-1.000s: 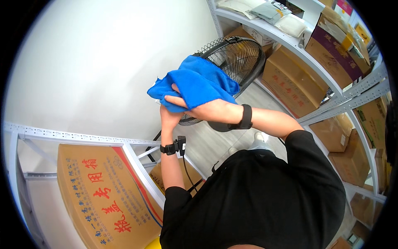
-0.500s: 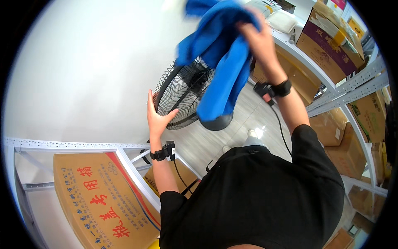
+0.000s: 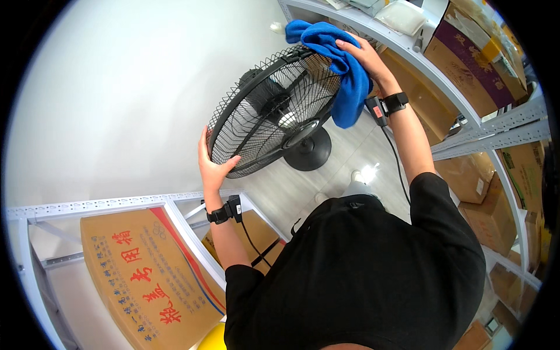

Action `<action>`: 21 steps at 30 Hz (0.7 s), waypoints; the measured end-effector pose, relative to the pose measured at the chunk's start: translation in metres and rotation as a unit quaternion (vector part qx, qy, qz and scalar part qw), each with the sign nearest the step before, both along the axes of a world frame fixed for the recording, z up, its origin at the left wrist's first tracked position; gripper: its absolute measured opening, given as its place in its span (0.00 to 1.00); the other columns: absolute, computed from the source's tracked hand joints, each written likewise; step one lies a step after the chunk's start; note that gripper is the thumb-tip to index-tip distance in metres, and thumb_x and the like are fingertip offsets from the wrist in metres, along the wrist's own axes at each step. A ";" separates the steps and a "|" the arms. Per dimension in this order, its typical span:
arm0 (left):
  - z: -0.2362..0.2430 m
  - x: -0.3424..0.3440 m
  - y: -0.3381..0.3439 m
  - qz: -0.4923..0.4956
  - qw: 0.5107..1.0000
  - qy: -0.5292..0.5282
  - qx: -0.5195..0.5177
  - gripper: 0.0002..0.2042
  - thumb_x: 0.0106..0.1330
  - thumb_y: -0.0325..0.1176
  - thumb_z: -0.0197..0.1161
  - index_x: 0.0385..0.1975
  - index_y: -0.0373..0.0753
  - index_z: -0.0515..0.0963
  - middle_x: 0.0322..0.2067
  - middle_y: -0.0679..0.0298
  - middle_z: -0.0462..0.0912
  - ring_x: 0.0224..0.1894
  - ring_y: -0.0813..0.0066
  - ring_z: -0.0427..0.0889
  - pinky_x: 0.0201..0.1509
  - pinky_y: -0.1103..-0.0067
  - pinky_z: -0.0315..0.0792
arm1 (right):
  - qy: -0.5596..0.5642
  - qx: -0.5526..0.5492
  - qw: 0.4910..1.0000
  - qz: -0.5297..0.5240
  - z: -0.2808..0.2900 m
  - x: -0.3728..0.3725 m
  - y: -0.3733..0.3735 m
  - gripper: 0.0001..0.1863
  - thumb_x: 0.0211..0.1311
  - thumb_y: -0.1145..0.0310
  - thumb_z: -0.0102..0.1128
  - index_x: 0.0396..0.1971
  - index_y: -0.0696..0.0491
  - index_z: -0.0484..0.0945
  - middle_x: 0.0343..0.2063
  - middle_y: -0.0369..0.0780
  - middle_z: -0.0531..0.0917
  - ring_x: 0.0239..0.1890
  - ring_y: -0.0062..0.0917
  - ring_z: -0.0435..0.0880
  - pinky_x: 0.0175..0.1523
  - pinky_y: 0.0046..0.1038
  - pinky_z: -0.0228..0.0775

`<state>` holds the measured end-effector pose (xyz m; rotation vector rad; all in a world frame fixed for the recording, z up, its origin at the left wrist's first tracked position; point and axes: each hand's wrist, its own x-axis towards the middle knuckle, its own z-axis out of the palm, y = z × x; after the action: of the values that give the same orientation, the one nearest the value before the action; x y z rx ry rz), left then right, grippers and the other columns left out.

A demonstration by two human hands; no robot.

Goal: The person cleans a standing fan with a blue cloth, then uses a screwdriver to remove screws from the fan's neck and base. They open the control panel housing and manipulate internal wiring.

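A black pedestal fan (image 3: 262, 111) with a wire cage stands before me on a round base (image 3: 312, 153). My left hand (image 3: 214, 163) grips the left rim of its cage, thumb in front and fingers behind. At the cage's upper right, my right hand (image 3: 366, 57) holds a blue cloth (image 3: 350, 93) against the rim. One end of the cloth lies over the top of the cage and another hangs down at the right. Part of the cage's right side is hidden under the cloth.
A white wall (image 3: 116, 105) rises at the left. Metal shelving with a large printed carton (image 3: 146, 274) stands at lower left, a yellow round object (image 3: 213, 338) beside it. Shelves on the right hold cartons (image 3: 466, 70) and a white packet (image 3: 401, 18). Cables hang from both wrist devices.
The blue cloth has come down from above the fan onto the cage's upper right rim with my right hand. The fan's face has turned more toward me, my left hand still on it.
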<state>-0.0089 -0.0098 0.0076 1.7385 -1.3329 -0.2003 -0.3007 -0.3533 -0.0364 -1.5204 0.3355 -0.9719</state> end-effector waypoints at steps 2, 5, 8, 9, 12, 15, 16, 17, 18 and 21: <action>-0.002 0.002 -0.001 -0.003 1.000 0.005 0.000 0.51 0.36 0.36 0.78 0.64 0.34 0.57 0.58 0.52 0.66 0.60 0.62 0.67 0.64 0.71 0.60 | -0.015 0.039 0.999 0.001 -0.012 -0.003 -0.011 0.26 0.61 0.54 0.59 0.52 0.56 0.72 0.40 0.35 0.79 0.40 0.16 0.75 0.45 0.19 0.70; -0.002 -0.002 -0.002 0.001 1.000 0.031 0.001 0.52 0.35 0.34 0.79 0.65 0.33 0.55 0.59 0.52 0.65 0.61 0.63 0.66 0.65 0.71 0.59 | -0.010 0.113 0.993 -0.023 -0.044 -0.006 -0.032 0.26 0.59 0.53 0.60 0.52 0.55 0.73 0.40 0.34 0.78 0.38 0.15 0.75 0.43 0.18 0.70; -0.003 -0.001 0.000 0.006 0.999 0.035 -0.002 0.52 0.35 0.35 0.79 0.65 0.32 0.55 0.59 0.52 0.65 0.61 0.63 0.66 0.65 0.71 0.59 | -0.034 0.241 0.970 0.009 -0.070 -0.007 -0.037 0.28 0.59 0.53 0.61 0.54 0.54 0.72 0.42 0.35 0.80 0.41 0.17 0.78 0.43 0.21 0.74; -0.001 -0.004 -0.002 0.004 0.999 0.041 -0.006 0.52 0.36 0.37 0.78 0.65 0.31 0.55 0.58 0.53 0.65 0.61 0.63 0.66 0.65 0.71 0.59 | -0.028 0.276 0.961 -0.011 -0.083 -0.007 -0.039 0.28 0.58 0.52 0.61 0.54 0.54 0.72 0.38 0.35 0.81 0.35 0.18 0.79 0.38 0.21 0.76; 0.002 -0.008 -0.007 -0.002 0.998 0.055 -0.012 0.52 0.37 0.39 0.78 0.65 0.30 0.55 0.58 0.53 0.66 0.60 0.64 0.67 0.65 0.71 0.59 | -0.112 0.429 0.895 0.048 -0.153 -0.001 -0.052 0.25 0.60 0.50 0.58 0.49 0.53 0.74 0.34 0.36 0.82 0.29 0.21 0.81 0.33 0.24 0.77; 0.003 -0.007 -0.006 0.003 0.998 0.063 -0.005 0.53 0.35 0.36 0.79 0.65 0.31 0.54 0.58 0.53 0.65 0.60 0.63 0.67 0.65 0.71 0.59 | -0.199 0.508 0.832 0.100 -0.220 0.013 -0.044 0.24 0.63 0.44 0.50 0.41 0.50 0.77 0.33 0.37 0.82 0.31 0.26 0.82 0.37 0.30 0.77; 0.000 -0.007 -0.005 0.010 0.998 0.064 -0.002 0.53 0.35 0.36 0.79 0.65 0.31 0.54 0.58 0.53 0.65 0.60 0.63 0.67 0.65 0.71 0.59 | -0.190 0.545 0.814 0.072 -0.234 0.019 -0.031 0.24 0.63 0.44 0.50 0.41 0.50 0.78 0.34 0.36 0.83 0.33 0.27 0.81 0.41 0.31 0.77; 0.001 -0.008 -0.006 0.013 0.998 0.064 0.000 0.54 0.35 0.37 0.79 0.65 0.31 0.54 0.58 0.53 0.66 0.60 0.63 0.67 0.65 0.71 0.59 | -0.187 0.570 0.798 0.057 -0.248 0.024 -0.024 0.23 0.63 0.44 0.50 0.41 0.50 0.77 0.34 0.37 0.83 0.33 0.27 0.81 0.41 0.31 0.77; 0.002 -0.008 -0.006 0.013 0.998 0.061 0.006 0.54 0.35 0.37 0.79 0.65 0.31 0.54 0.58 0.53 0.66 0.60 0.64 0.67 0.65 0.71 0.59 | -0.185 0.586 0.788 0.047 -0.260 0.029 -0.021 0.23 0.63 0.44 0.50 0.41 0.50 0.77 0.34 0.37 0.83 0.33 0.27 0.81 0.41 0.31 0.77; 0.002 -0.010 -0.006 0.018 0.997 0.071 0.019 0.56 0.33 0.40 0.80 0.65 0.31 0.53 0.58 0.53 0.66 0.61 0.64 0.66 0.65 0.71 0.59 | -0.181 0.626 0.757 0.037 -0.294 0.044 -0.002 0.23 0.64 0.45 0.50 0.41 0.50 0.77 0.34 0.37 0.83 0.34 0.27 0.81 0.42 0.31 0.77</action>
<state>-0.0185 -0.0156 0.0093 1.7456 -1.2014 -0.3244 -0.2570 -0.3555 -0.3308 -0.0969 0.4920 -0.6668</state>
